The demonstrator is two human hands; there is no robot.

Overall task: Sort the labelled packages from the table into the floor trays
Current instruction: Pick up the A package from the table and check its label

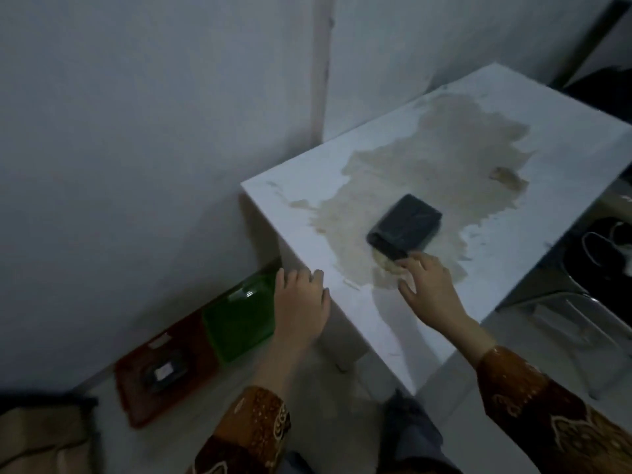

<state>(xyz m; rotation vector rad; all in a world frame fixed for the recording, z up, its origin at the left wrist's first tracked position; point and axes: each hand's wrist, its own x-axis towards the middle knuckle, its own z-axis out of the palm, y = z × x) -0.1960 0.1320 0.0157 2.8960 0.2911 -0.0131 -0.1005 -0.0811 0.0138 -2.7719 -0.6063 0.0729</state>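
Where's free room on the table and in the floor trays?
Table: bare beyond the black package toward the wall, and along the near edge between both hands. Crowded only where the right hand meets the package. Green tray looks empty; red tray holds a package, with room around it.

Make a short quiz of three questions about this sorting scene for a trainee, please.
1. True or false: the black package lies on the table.
2. Which hand touches the package: A left, B right?
3. Fill in: the tray next to the red tray is ____.

Key: 1 true. 2 B: the right hand has fingertips at its near edge; the left hand is at the table corner. 3 green.
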